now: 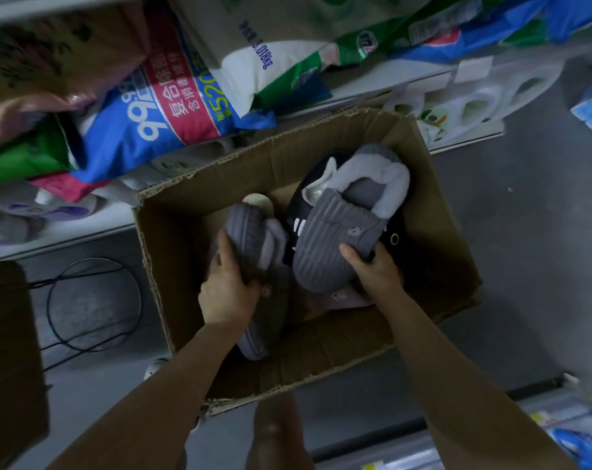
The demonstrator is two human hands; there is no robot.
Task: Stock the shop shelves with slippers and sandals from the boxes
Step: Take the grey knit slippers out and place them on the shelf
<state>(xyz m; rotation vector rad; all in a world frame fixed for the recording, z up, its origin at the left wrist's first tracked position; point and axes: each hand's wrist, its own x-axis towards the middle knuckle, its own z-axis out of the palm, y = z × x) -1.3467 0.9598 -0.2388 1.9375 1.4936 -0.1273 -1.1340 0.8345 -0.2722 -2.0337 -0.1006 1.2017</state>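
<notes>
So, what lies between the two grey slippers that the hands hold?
In the head view, a black slipper with white marks shows between the left grey slipper and the right grey slipper.

Way in: the cardboard box [172, 239] is open on top, so straight down works.
Box, left half: pretty full, the left hand [227, 295] grips a grey slipper [250, 232] there; only a dark strip along the left wall is free.
Box, right half: the right hand [377, 274] holds a fleece-lined grey slipper [335, 239] over a black slipper [396, 239]; some bare room in the near right corner.
Far side: detergent bags [145, 130] on the shelf crowd right up near the rim.
Left of box: a wire ring [94, 303] and cables lie on the floor.
Right of box: bare grey floor [525, 249], the widest gap.
Near side: both forearms cross the rim.
</notes>
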